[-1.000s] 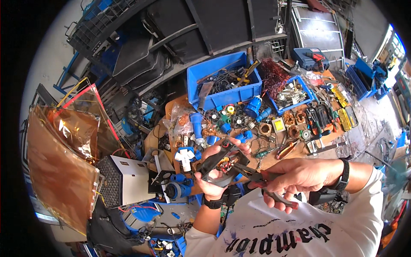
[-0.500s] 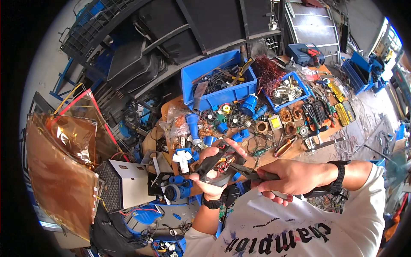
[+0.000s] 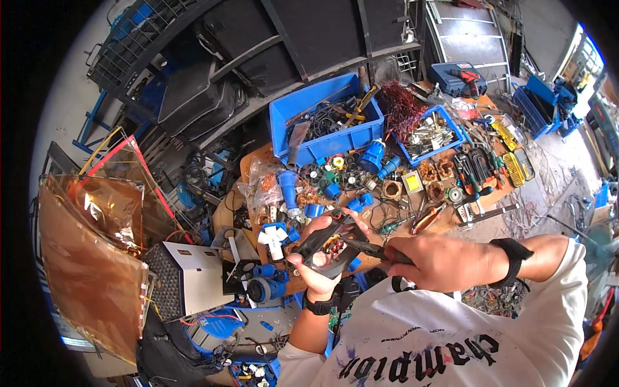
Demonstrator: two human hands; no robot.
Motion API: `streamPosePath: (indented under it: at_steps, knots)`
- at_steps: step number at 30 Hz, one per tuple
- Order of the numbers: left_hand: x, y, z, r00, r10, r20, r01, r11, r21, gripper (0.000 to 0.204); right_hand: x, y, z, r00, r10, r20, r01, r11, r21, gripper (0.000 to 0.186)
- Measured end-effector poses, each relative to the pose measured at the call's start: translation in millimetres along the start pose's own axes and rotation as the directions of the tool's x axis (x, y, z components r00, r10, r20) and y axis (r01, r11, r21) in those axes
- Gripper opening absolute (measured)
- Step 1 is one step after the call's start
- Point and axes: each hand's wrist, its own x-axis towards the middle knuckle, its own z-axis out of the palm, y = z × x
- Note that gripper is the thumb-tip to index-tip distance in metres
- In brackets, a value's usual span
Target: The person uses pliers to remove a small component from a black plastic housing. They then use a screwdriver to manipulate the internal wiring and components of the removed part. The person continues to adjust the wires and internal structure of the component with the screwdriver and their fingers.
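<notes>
My left hand (image 3: pixel 317 278) is wrapped round a black, open-sided plastic housing (image 3: pixel 317 241), thumb on one side and fingers on the other. Small red and yellowish wires (image 3: pixel 334 246) show inside its hollow. In my right hand (image 3: pixel 433 263) is a pair of pliers (image 3: pixel 365 249), its dark jaws pointing left into the housing beside the wires. The exact spot where the jaw tips meet the parts is too small to make out. Closed fingers hide most of the plier handles. Just left of the housing stands a white plastic fitting (image 3: pixel 275 242).
A wooden table (image 3: pixel 401 241) carries blue connectors (image 3: pixel 288 189), loose parts and hand tools. Beyond sit a large blue crate (image 3: pixel 329 152) of scrap and a smaller blue tray (image 3: pixel 425 153) of metal pieces. A white-sided box (image 3: pixel 196 277) stands at left.
My right hand has turned and shifted slightly, with the pliers' handles drawn together and now mostly covered. The jaws reach a little further left. My left hand keeps the housing in nearly the same place.
</notes>
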Motion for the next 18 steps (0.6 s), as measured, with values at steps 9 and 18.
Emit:
streamPosePath:
  at_steps: [9,18]
  knots:
    - [-13,-1,-4,0.969,-0.046,-0.241,0.087,0.983,0.162,0.078,-7,4,8,0.978,-0.156,-0.142,0.059,0.849,-0.525,0.020]
    - [-14,10,14,0.895,-0.256,-0.366,0.168,0.952,-0.255,0.081,-17,-8,-8,0.999,0.032,-0.007,-0.033,0.989,-0.145,0.024]
